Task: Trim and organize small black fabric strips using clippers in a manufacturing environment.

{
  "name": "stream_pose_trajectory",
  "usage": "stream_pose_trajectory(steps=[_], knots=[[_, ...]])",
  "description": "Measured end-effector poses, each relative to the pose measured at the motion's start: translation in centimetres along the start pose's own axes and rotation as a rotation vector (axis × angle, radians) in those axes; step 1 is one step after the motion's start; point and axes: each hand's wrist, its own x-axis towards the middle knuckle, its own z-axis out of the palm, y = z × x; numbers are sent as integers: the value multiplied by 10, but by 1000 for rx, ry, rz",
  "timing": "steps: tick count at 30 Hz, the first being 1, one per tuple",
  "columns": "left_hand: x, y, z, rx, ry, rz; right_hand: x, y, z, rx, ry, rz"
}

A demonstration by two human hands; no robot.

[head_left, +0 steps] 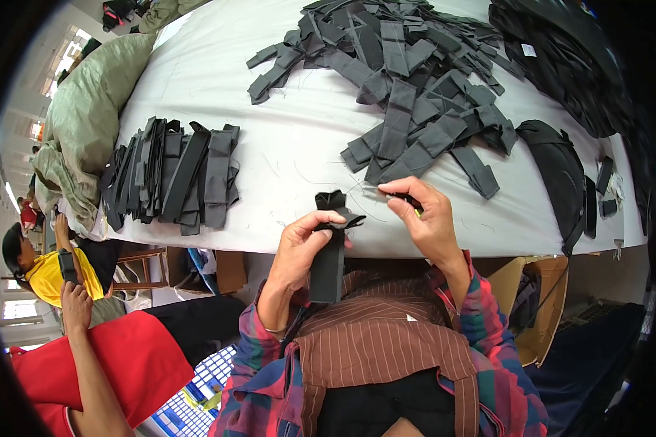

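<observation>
Near the table's front edge, my left hand (297, 251) pinches a dark grey fabric strip (328, 271) between thumb and fingers. Its lower end hangs down in front of the apron, while the upper end is folded and bunched above the fingertips. To its right, my right hand (428, 222) is closed around small thread snips (402, 197) with a dark handle. Their pale metal tip points left toward the strip, apart from it; whether the blades are apart is too small to tell. Fine loose threads lie on the white cloth between and beyond my hands.
A loose heap of dark strips (397, 109) spreads across the far middle of the white-covered table (270, 146). Strips stand in a row (171, 171) at left, beside a pale green sack (95, 102). Black bags (554, 167) lie at right. People in red (116, 364) and yellow (55, 280) are at left.
</observation>
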Motion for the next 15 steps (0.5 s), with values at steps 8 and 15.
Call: stream_pose_trajectory(steps=[8,15], knots=[[8,-7,-6,325,155,345,-8,-8,10,-95,-199,-108],[7,-1,-3,449,169,369,-11,-2,13,-167,-224,-218]])
